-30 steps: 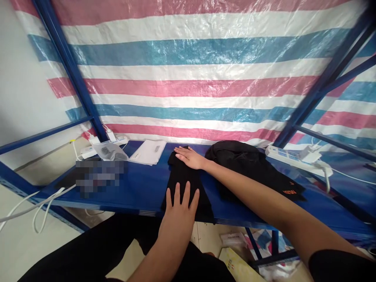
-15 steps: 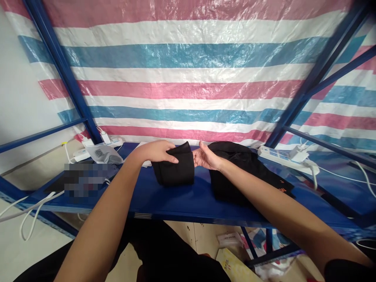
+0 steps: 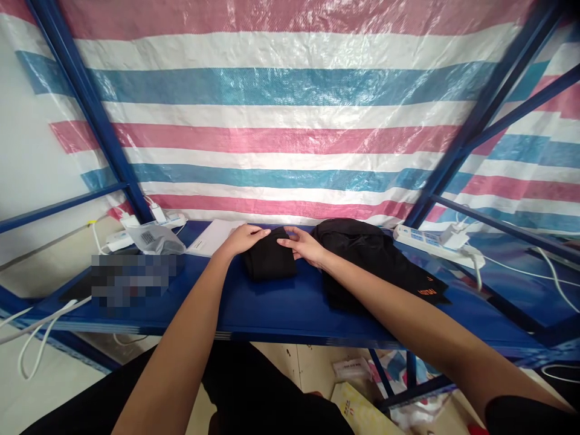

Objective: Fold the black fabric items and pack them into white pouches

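Note:
A folded piece of black cloth (image 3: 270, 261) lies near the middle of the blue shelf (image 3: 267, 308), forming a small thick bundle. My left hand (image 3: 246, 238) grips its upper left edge, the thumb along the top and the other fingers mostly hidden. At the upper right corner, my right hand (image 3: 303, 244) pinches the same bundle between thumb and fingers. Just right of that hand lies a black garment (image 3: 357, 248) with orange lettering on its far end, partly covered by my right forearm.
White paper (image 3: 211, 237) lies behind my left hand. A clear plastic bag (image 3: 156, 237) and chargers are at the left, near a blurred-out patch. A white power strip (image 3: 437, 244) with a plugged-in adapter stands at the right. Blue posts and a striped sheet (image 3: 281, 139) enclose the back.
The black cloth has come down onto the shelf and looks more compact. My right hand has moved from beside it to pinch its corner. More of the white paper shows.

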Demonstrator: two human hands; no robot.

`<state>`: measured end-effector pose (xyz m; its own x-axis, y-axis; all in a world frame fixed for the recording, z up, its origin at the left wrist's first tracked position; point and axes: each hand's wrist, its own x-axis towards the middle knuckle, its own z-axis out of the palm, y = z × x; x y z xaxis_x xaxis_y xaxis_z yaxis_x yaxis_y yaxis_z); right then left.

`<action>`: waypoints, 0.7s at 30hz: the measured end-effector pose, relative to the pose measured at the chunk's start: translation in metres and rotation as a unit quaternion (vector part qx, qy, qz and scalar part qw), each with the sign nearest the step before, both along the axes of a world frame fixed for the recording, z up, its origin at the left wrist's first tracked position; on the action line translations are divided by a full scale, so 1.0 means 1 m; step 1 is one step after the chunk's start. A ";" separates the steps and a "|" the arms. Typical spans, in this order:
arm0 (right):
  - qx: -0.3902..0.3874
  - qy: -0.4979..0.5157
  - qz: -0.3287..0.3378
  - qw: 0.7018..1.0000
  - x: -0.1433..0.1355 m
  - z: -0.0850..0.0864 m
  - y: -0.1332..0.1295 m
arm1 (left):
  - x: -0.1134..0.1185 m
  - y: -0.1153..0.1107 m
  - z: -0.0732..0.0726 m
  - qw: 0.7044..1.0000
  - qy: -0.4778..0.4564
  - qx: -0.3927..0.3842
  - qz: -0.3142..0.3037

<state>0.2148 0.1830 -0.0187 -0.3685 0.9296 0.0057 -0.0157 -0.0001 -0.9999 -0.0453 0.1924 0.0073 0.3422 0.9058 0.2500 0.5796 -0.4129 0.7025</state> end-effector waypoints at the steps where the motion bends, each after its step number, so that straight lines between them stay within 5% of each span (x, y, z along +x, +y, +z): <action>1: 0.014 0.000 -0.006 1.000 0.000 -0.001 0.001 | -0.001 0.000 -0.003 1.000 -0.002 -0.016 -0.001; 8: 0.023 -0.038 -0.061 0.997 -0.004 -0.011 0.011 | -0.002 0.004 -0.014 1.000 -0.018 0.022 0.010; 11: 0.029 -0.042 -0.071 0.996 -0.003 -0.015 0.015 | 0.005 -0.006 -0.003 0.992 -0.011 0.118 0.051; 13: 0.035 -0.042 -0.072 0.996 -0.002 -0.018 0.019 | 0.012 -0.018 0.009 0.988 -0.019 0.152 0.025; 17: 0.032 -0.041 -0.072 0.996 -0.002 -0.023 0.024 | 0.026 -0.039 0.015 0.989 0.021 0.112 -0.098; 21: 0.090 -0.110 -0.115 0.983 0.000 -0.016 0.016 | 0.027 -0.038 -0.009 0.987 0.130 0.029 -0.089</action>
<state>0.2143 0.1987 -0.0343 -0.1589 0.9799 0.1210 0.2212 0.1548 -0.9629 -0.0187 0.1540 -0.0021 0.5548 0.8117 0.1829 0.6510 -0.5603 0.5122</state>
